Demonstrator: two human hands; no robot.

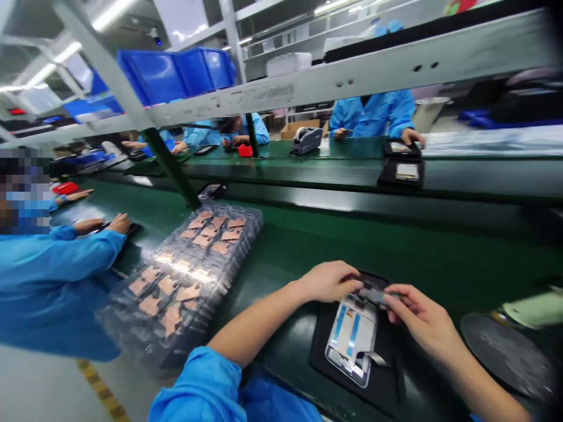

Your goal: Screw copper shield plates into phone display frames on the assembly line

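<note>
A phone-like device body (354,337), pale with two blue strips and a loose flat cable at its lower right, lies on a black mat (323,349) before me. Over its upper end is a small grey circuit board (373,295). My right hand (417,310) pinches this board at its right end, thumb and fingers closed. From the left, my left hand (332,281) has its fingers bent together at the board's other end; what its fingertips grip is partly hidden.
Left of me stands a clear plastic tray (240,266) with several copper-coloured parts. A round dark disc (505,351) and a pale green object (532,308) are at right. A green post (169,167) rises behind the tray. A co-worker's blue sleeve (88,252) is at left; others work across the bench.
</note>
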